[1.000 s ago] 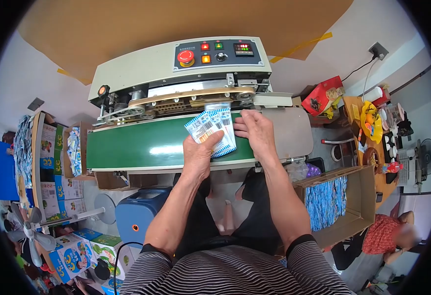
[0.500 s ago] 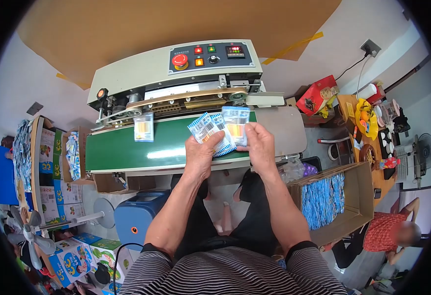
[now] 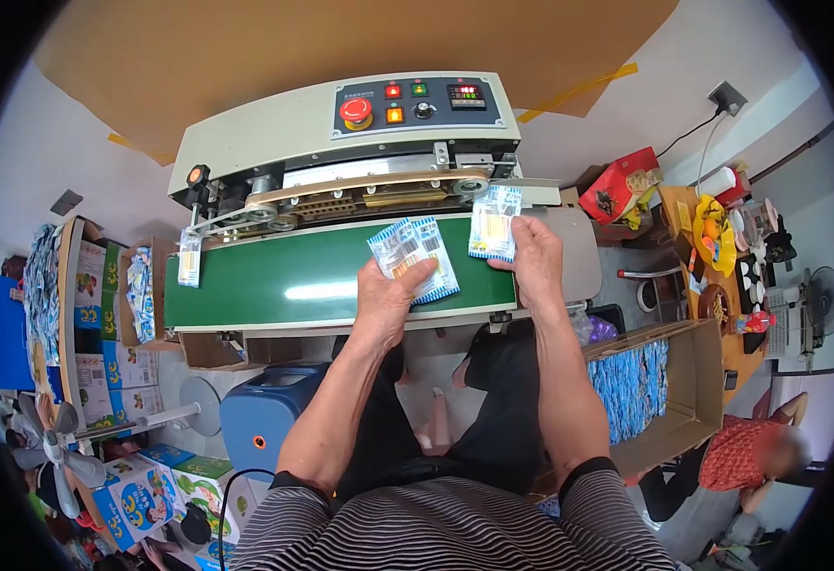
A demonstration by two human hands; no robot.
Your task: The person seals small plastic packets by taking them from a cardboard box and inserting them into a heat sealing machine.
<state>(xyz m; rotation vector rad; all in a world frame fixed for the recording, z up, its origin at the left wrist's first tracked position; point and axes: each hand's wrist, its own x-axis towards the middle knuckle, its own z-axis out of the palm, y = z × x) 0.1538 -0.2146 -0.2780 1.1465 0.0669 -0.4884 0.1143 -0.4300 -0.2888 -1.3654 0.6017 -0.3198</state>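
Note:
My left hand (image 3: 390,293) is closed on a small fan of blue-and-white plastic sachets (image 3: 415,249), its thumb pressed over their front. In my right hand (image 3: 537,259) a single blue-and-white sachet (image 3: 493,228) is pinched at its lower right side, its top edge close to the infeed end of the band sealer (image 3: 274,130). Both hands are above the green conveyor belt (image 3: 322,271). Another sachet (image 3: 189,259) hangs upright at the far left end of the belt. How many sachets the left hand holds cannot be made out exactly.
A carton (image 3: 693,381) full of blue sachets stands low on the right, a smaller box (image 3: 162,305) of sachets on the left. A blue bin (image 3: 266,419) and a fan (image 3: 60,443) are at lower left. A person in a red top (image 3: 745,452) is at lower right.
My right hand has moved right and slightly up with its sachet, away from those in my left hand. The sachet on the belt has travelled left to the belt's end.

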